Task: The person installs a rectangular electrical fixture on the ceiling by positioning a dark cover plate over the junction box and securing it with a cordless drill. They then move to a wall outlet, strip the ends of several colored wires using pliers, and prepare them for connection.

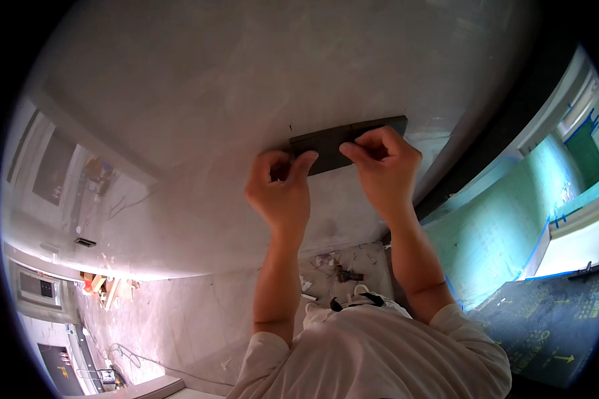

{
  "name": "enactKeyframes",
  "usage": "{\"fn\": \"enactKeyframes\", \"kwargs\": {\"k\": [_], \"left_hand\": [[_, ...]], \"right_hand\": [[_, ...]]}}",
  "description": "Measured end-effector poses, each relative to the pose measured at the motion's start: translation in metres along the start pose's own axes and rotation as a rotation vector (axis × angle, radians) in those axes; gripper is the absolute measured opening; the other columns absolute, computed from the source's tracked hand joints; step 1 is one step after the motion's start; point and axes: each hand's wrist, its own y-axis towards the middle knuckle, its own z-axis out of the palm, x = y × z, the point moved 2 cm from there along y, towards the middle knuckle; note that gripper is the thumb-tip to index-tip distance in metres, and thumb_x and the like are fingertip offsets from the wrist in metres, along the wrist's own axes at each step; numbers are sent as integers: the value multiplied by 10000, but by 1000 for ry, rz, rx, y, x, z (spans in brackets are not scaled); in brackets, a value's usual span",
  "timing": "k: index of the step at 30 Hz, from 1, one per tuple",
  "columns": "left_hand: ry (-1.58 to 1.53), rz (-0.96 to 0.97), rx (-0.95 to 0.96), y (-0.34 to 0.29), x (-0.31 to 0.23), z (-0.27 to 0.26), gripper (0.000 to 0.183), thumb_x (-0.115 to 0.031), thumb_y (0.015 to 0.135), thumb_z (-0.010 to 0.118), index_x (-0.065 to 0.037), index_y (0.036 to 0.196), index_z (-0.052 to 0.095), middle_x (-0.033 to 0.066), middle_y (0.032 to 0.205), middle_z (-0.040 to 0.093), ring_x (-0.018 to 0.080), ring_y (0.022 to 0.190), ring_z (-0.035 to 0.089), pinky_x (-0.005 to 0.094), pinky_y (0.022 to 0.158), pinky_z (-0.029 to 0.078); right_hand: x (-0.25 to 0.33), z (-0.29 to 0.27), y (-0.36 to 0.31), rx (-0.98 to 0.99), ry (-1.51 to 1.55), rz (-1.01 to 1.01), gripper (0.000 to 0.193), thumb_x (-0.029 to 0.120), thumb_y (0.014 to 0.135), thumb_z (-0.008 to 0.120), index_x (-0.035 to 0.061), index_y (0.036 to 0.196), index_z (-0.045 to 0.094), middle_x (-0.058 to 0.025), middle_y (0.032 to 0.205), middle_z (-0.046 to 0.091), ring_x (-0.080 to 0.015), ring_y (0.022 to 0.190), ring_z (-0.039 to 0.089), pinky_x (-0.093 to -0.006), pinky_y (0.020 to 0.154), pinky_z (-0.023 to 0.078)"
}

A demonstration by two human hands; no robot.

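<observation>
Both my hands are raised against a pale plastered wall (199, 120). A dark flat rectangular plate (326, 143) lies flat on the wall at chest height. My left hand (281, 193) pinches its lower left corner with thumb and fingers. My right hand (381, 166) grips the plate's middle and right part, fingers curled over its front. The plate's right end (389, 122) sticks out above my right hand. My white sleeves come in from the lower edge.
A dark door frame (506, 120) runs along the right, with a green-covered floor (506, 233) and blue tape beyond. Small debris and a tool (346, 272) lie on the floor below. Wood scraps (103, 286) and cables sit at lower left.
</observation>
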Motion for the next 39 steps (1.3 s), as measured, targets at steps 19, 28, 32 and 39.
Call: {"fn": "enactKeyframes", "kwargs": {"k": [19,28,32,39], "left_hand": [[54,-142,212,-71,78,-74,229,-142,857,794,-20,798,610,9,674,591,77,634,491,270,573,424],[897,-606,627,-375,287,-288,294,-293,822,741,-6,823,675,217,821,690,400,783,679,477,694,521],[840,-1080,594,-477,280,-330,336,-313,761,796,2,852,725,206,802,720,366,783,711,455,736,558],[722,-1282,354,-550,249,-335,320,-264,741,787,-11,937,768,192,824,740,307,766,725,421,712,567]], "right_hand": [[-22,11,-90,199,-264,-535,565,140,849,745,113,1387,576,-99,1007,634,-273,817,630,-405,696,490],[-49,24,-92,389,-591,-522,873,205,845,766,92,1581,309,-112,1119,599,-285,892,613,-429,747,474],[-52,17,-90,419,-489,-453,883,219,865,748,140,1602,268,-85,1003,593,-280,864,618,-428,750,479],[-8,21,-59,349,-300,-422,881,229,872,745,82,1594,262,-83,915,644,-260,723,647,-378,654,515]]}}
